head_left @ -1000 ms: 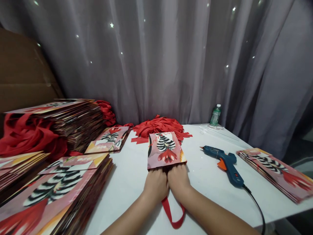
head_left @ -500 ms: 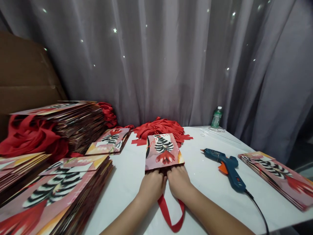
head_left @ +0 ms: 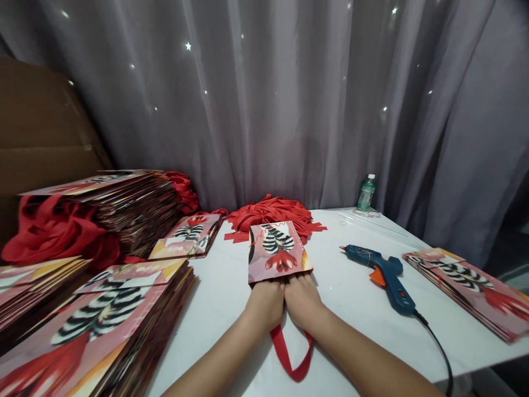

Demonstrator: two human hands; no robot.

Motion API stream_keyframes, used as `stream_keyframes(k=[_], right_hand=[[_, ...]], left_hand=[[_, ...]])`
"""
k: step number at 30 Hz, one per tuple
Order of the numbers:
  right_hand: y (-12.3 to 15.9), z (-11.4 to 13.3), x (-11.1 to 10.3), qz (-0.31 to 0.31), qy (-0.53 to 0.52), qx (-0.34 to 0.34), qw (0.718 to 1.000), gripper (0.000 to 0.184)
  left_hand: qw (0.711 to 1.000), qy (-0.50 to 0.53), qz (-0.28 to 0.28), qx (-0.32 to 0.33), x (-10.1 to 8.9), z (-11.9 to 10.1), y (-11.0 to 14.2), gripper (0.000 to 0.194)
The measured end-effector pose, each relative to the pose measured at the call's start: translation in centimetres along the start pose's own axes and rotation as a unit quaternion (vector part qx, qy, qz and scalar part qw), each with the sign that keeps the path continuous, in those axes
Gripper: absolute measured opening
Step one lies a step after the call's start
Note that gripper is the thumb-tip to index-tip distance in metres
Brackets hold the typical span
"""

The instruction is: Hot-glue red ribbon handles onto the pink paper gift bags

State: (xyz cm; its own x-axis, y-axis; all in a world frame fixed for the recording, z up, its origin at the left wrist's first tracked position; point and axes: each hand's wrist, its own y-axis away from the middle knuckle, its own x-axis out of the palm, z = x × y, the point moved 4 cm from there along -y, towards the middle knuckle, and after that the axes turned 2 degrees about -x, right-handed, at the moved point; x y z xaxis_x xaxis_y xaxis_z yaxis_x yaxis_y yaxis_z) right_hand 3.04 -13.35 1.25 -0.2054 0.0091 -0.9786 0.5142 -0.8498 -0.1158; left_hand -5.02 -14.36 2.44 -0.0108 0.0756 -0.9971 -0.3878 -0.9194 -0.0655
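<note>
A pink paper gift bag (head_left: 276, 251) printed with a black-and-white striped figure and a red shape lies at the middle of the white table. My left hand (head_left: 266, 302) and my right hand (head_left: 303, 298) are side by side at its near, open edge. Both are closed, knuckles up and fingers curled, gripping the bag at that edge; the fingertips are hidden under the upper panel. A red ribbon handle (head_left: 300, 370) loops out toward me, below and between my wrists. Red ribbon strips (head_left: 273, 212) are heaped just behind the bag.
A blue glue gun (head_left: 386, 275) with an orange trigger lies right of my hands, its cord trailing off the near edge. Flat bags (head_left: 467, 286) are stacked farther right. Taller bag stacks (head_left: 103, 314) fill the left side. A green bottle (head_left: 366, 193) and clear glue sticks (head_left: 372, 222) are at the back right.
Both hands have moved slightly farther in under the bag's upper panel, hiding more of the fingers. The bag and ribbon loop have shifted a little; the view has tilted slightly.
</note>
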Motion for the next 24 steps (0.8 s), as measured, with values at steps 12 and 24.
stream_keyframes(k=[12, 24], right_hand=[[0.3, 0.0, 0.2, 0.013, -0.008, 0.013, 1.0, 0.052], [0.3, -0.1, -0.9, 0.022, -0.05, -0.014, 0.998, 0.047]], left_hand=[[0.997, 0.05, -0.01, -0.061, -0.5, 1.3, 0.8, 0.052], [0.971, 0.163, -0.036, -0.169, -0.6, 3.3, 1.2, 0.039]])
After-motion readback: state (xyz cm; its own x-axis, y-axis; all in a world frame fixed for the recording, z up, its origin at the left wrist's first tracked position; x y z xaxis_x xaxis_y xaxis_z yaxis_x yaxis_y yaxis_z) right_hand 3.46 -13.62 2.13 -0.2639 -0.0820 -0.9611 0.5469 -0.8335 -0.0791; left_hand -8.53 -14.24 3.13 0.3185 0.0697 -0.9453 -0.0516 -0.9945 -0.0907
